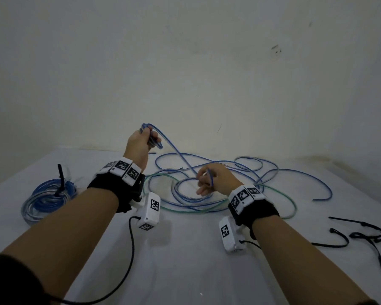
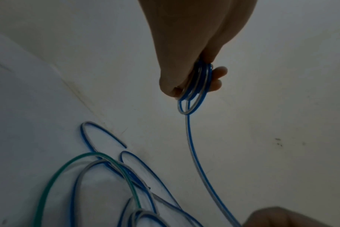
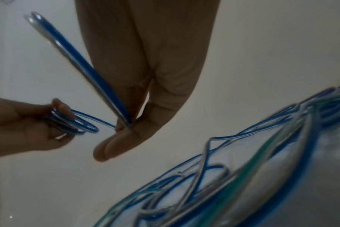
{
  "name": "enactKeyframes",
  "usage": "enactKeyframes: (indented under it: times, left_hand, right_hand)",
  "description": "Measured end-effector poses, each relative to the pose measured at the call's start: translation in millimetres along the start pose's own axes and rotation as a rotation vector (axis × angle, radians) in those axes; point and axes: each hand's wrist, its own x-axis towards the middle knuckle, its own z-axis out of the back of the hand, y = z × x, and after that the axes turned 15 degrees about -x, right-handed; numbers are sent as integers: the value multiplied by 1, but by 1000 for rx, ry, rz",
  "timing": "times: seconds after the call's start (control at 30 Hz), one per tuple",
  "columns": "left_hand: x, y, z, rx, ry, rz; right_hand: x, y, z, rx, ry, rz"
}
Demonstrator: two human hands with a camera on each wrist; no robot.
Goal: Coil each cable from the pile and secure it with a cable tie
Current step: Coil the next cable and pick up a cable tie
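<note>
Several small loops of blue cable [image 1: 154,140] sit clamped in the left hand [image 1: 139,143] at frame centre; the right hand [image 1: 213,179] pinches its free run, ready to feed another loop.

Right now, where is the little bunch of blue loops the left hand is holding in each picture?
Head view: the blue coil sits above centre-left, gripped by the raised left hand.
Left wrist view: upper middle, coil wrapped in the fingers, one strand hanging down.
Right wrist view: far left, mid-height, coil in the left hand.
Shared landmark: the green cable in the pile, lower left in the left wrist view, lower right in the right wrist view.
</note>
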Motion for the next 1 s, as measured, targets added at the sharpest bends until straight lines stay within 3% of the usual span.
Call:
enactKeyframes:
  times: [0.17,0.33,0.47,0.6,0.7,0.8,0.9,1.0]
  left_hand:
    - [-10,22,-8,464,120,-21]
    - [-23,35,-3,855,351,-3]
    - [-37,33,-7,618,482,275]
    - [-39,31,-12,524,523,417]
    - [-37,29,-12,507,497,447]
    - [-32,27,-11,426,402,431]
    - [-31,22,-12,349,342,417]
    - [-32,18,-14,325,333,396]
  right_hand:
    - [-4,31,-8,278,209,90]
    - [-2,54,-4,434,53,173]
    - [4,58,5,514,-101,165]
    - [8,48,10,552,-197,52]
    - [12,39,9,413,-294,-82]
    - [16,27,9,23,-451,-55]
    - [13,21,5,-223,-379,131]
    - [12,17,1,-281,-340,154]
